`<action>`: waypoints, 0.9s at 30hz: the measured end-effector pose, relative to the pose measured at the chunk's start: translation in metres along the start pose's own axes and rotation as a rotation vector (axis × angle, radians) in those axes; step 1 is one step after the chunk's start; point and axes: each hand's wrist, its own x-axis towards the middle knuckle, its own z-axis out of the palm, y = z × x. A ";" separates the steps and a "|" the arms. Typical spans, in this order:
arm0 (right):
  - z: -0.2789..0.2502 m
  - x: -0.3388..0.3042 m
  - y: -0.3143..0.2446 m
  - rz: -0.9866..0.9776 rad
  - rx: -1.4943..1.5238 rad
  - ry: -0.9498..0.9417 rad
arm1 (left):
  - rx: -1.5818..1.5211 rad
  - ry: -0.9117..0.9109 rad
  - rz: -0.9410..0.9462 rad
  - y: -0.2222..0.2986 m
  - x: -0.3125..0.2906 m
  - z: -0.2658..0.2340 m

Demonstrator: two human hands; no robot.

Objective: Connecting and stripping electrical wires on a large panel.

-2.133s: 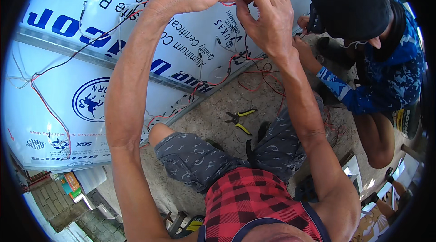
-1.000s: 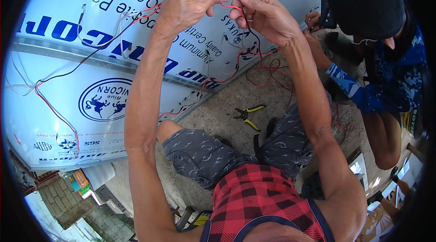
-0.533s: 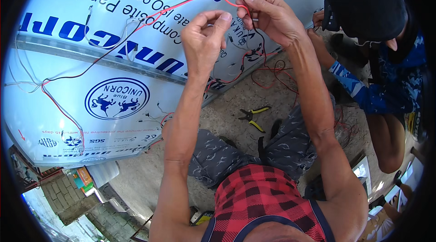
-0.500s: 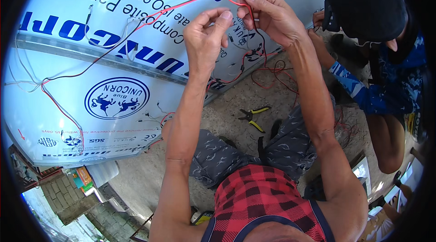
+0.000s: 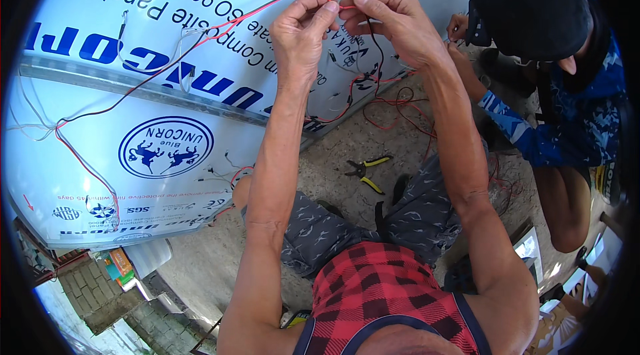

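Note:
My left hand (image 5: pixel 300 35) is closed in a pinch on the red strand of a red-and-black wire (image 5: pixel 261 8), above the blue-white composite panel (image 5: pixel 83 105). Beside it, my right hand (image 5: pixel 403 28) pinches the same wire between thumb and fingers, where the strands come together. A short stretch of red shows between the two hands, whose fingertips almost meet. From the right hand a dark strand hangs down toward the panel's edge. Leftward, the wire runs across the panel, joined by thin grey-white leads (image 5: pixel 123 38). The exact wire ends are hidden by my fingers.
Wire strippers (image 5: pixel 364 170) with yellow handles lie on the concrete floor (image 5: pixel 333 148) before my knees. Loose red wire (image 5: pixel 407 105) coils near the panel's edge. A person in a black cap (image 5: pixel 527 5) crouches at my right. A metal strip (image 5: pixel 150 88) crosses the panel.
My left hand has moved right and up to the wire and now pinches the red strand. My right hand has shifted slightly, and the red strand no longer hangs below it.

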 end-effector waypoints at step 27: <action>0.014 0.011 0.002 -0.279 -0.649 0.398 | 0.707 0.135 0.372 0.052 -0.010 0.027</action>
